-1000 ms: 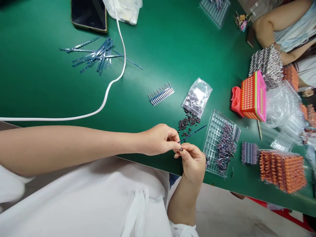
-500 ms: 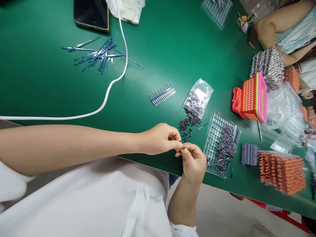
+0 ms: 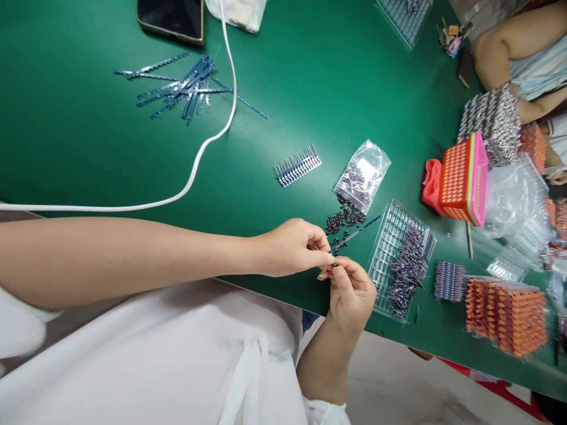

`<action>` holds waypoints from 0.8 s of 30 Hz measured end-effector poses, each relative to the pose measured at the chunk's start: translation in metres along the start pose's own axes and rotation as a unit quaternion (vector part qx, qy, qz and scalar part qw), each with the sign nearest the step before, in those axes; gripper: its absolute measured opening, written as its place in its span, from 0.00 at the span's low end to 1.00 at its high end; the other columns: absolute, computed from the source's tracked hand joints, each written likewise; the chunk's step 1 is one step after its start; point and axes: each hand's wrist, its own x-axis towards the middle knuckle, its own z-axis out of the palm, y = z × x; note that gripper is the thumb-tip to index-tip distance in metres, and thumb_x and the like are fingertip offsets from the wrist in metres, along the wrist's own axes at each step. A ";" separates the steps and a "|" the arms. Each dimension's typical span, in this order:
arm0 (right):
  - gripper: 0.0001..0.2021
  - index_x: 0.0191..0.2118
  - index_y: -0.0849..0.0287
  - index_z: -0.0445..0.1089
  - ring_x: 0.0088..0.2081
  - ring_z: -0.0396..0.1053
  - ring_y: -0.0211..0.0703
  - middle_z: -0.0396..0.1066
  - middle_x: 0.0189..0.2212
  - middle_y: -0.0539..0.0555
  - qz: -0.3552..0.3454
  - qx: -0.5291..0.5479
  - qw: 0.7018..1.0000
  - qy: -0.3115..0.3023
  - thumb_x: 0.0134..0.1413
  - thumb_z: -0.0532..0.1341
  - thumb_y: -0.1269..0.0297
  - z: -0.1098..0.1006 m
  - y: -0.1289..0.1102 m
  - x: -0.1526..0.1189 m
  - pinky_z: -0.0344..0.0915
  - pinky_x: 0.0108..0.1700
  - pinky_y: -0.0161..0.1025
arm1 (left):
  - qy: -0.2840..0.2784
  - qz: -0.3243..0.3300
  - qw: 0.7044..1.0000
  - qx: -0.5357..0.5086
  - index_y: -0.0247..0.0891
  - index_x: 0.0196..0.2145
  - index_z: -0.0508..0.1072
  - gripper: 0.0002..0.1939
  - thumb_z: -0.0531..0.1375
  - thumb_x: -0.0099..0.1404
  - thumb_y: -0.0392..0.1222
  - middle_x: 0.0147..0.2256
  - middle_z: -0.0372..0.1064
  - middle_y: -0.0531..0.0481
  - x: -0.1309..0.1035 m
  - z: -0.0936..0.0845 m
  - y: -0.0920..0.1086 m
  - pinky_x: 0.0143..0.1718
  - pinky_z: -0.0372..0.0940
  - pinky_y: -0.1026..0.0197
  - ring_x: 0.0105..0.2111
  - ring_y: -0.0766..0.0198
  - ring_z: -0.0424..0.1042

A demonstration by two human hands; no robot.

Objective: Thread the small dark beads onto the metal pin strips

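Note:
My left hand (image 3: 295,248) comes in from the left with its fingers closed on a thin dark blue strip (image 3: 357,231), which sticks out past the fingertips to the upper right. Just below, my right hand (image 3: 352,292) pinches a small dark bead (image 3: 335,265) between thumb and forefinger. The fingertips of both hands meet there, so the strip's near end is hidden. Loose black beads (image 3: 339,221) lie just beyond the hands, spilled by the mouth of a clear plastic bag (image 3: 365,171). A row of silvery pins on a blue strip (image 3: 297,167) lies farther left.
Right of my hands is a clear tray (image 3: 380,260) with dark thin-legged pieces (image 3: 407,265). Farther right are orange stacks (image 3: 505,316) and an orange-pink basket (image 3: 463,177). Blue strips (image 3: 186,88), a white cable (image 3: 195,171) and a phone (image 3: 170,20) lie left. Another person sits far right.
The view has shifted slightly, so the table items appear a little farther right. Both hands keep their pinch at the same spot beside the beads, with the strip still slanting out.

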 end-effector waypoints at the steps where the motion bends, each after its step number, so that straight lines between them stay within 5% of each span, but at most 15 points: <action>1: 0.07 0.35 0.59 0.77 0.25 0.73 0.37 0.75 0.29 0.51 -0.003 -0.004 1.000 0.001 0.54 0.67 0.61 0.000 0.000 0.000 0.72 0.28 0.37 | 0.001 -0.001 1.000 -0.003 0.35 0.28 0.75 0.09 0.64 0.59 0.44 0.26 0.75 0.51 0.000 0.000 0.000 0.28 0.60 0.64 0.26 0.66 0.68; 8: 0.06 0.36 0.58 0.77 0.25 0.73 0.38 0.76 0.29 0.51 -0.006 0.001 1.000 -0.005 0.55 0.67 0.62 0.000 0.000 0.000 0.73 0.29 0.38 | -0.006 -0.011 0.998 -0.054 0.35 0.28 0.74 0.07 0.65 0.58 0.41 0.28 0.78 0.49 0.002 0.001 -0.003 0.33 0.65 0.62 0.31 0.62 0.75; 24: 0.07 0.35 0.59 0.77 0.25 0.73 0.38 0.76 0.28 0.52 -0.008 -0.023 1.000 0.008 0.54 0.67 0.61 0.002 -0.002 0.000 0.73 0.28 0.38 | 0.003 -0.023 0.999 -0.042 0.35 0.27 0.75 0.06 0.65 0.58 0.41 0.27 0.76 0.51 0.001 0.001 0.000 0.30 0.62 0.63 0.29 0.64 0.73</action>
